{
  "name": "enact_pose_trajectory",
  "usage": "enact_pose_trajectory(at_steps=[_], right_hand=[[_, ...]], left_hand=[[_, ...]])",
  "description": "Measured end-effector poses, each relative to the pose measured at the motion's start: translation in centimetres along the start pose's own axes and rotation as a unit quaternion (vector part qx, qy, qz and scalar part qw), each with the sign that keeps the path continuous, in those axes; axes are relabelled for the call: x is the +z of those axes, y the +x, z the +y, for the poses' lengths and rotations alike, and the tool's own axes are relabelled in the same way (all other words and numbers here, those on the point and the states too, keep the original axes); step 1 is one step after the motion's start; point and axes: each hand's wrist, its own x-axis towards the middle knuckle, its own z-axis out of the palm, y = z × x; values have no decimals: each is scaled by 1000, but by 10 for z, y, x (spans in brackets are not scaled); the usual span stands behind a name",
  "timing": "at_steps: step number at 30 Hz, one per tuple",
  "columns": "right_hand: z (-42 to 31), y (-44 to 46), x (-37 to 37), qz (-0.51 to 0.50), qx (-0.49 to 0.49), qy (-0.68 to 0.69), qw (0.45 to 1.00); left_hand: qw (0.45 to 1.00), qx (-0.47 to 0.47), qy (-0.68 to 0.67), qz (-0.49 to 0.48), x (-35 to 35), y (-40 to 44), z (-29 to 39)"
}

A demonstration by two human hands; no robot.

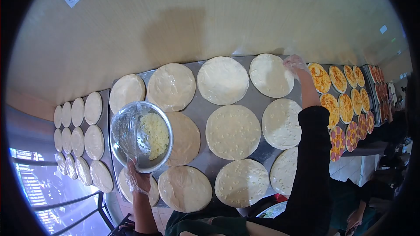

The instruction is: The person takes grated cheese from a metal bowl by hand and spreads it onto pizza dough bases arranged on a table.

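Observation:
My left hand, in a clear plastic glove, grips the near rim of a steel bowl. White-yellow grated cheese fills the bowl's right side, and clear plastic film covers its left. At the far right edge of the tray, my gloved right hand is beside a round dough base. Its fingers look curled together; what they hold is too small to make out. White bits dot several bases, such as one dough round in the middle. The bowl partly hides a darker, shaded dough round.
Another tray of plain dough rounds stands on the left. To the right are sauced pizzas and pizzas with sliced meat. A wall runs behind the trays. A co-worker's hand shows at lower right.

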Motion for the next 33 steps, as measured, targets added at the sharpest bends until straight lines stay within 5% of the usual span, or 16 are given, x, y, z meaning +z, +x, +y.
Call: enact_pose_trajectory(at_steps=[4,12,17,19,29,33], right_hand=[[1,-4,12,-2,-101,23,995],[-33,-28,-3,-83,-26,66,994],[-34,-37,7,8,-110,85,990],[-44,-37,2,-62,-42,49,996],[-62,-34,24,-108,-104,136,979],[-81,-41,14,-186,-37,180,965]], left_hand=[[1000,6,-7,15,3,-2,1],[1000,-2,-5,10,-7,-6,0],[999,21,-15,26,-4,-16,3],[1000,15,-7,10,-9,-16,5],[999,14,-32,16,-15,-21,6],[1000,11,-15,3,-21,-21,6]])
